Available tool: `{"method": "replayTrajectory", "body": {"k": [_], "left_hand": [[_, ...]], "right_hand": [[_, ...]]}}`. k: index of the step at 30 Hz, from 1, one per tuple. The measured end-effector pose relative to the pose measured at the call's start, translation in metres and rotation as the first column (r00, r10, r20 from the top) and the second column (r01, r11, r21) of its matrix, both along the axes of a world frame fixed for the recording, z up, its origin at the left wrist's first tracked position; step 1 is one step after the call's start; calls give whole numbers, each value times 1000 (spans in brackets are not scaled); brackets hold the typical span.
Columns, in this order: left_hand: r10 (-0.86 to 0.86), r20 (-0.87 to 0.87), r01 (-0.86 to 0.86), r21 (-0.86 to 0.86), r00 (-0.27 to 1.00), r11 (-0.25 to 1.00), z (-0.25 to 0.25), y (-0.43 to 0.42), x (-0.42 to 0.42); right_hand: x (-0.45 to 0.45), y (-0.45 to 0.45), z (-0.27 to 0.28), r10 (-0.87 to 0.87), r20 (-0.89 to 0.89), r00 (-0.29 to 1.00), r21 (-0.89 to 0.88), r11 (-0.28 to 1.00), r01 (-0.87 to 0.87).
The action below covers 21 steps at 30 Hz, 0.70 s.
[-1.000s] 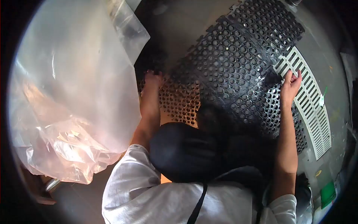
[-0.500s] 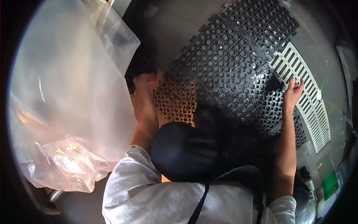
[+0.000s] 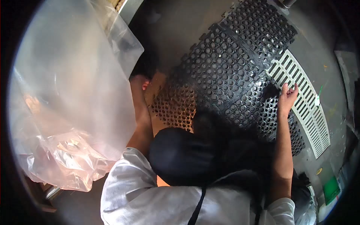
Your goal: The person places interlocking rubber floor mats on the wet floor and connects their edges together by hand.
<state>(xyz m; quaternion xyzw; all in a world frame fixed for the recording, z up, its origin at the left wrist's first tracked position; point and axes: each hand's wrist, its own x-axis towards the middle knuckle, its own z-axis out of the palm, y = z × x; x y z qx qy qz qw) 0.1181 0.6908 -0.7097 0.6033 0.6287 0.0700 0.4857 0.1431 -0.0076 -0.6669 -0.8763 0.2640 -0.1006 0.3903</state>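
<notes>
My left hand (image 3: 140, 81) is low on the left, beside the edge of a large clear plastic bag (image 3: 75, 82). Its fingers look curled in, and deep shadow hides what they may hold. Out to the right, my right hand (image 3: 287, 100) hangs in the air with thumb and fingers apart and nothing in it. Behind that hand lies a white slotted drain grate (image 3: 309, 107) on the floor. Between my arms a black rubber mat (image 3: 221, 63) with round holes covers the floor, and my dark-clad knee (image 3: 176, 155) hides part of it.
A metal edge (image 3: 129, 10) stands at the upper left behind the bag. At the lower right are a green object (image 3: 331, 190) and a small yellow ring (image 3: 319, 171). A white tag (image 3: 317, 100) with a green tie sits on the grate.
The view has shifted slightly, so the mat and grate sit a little lower. Both hands appear slightly further left and lower. My right hand remains apart from the grate's edge, fingers still spread.
</notes>
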Motion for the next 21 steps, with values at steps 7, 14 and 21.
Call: {"method": "replayTrajectory", "body": {"k": [7,14,21], "left_hand": [[-36,-3,36,24,999,999,5,-26,18],[-133,-68,143,168,989,975,-2,-37,21],[-512,-245,501,737,823,453,67,-73,-17]], "right_hand": [[-5,23,9,12,-59,998,49,999,-9],[-3,7,21,-15,-40,999,-4,1000,15],[-2,9,20,10,-53,999,-21,1000,-11]]}}
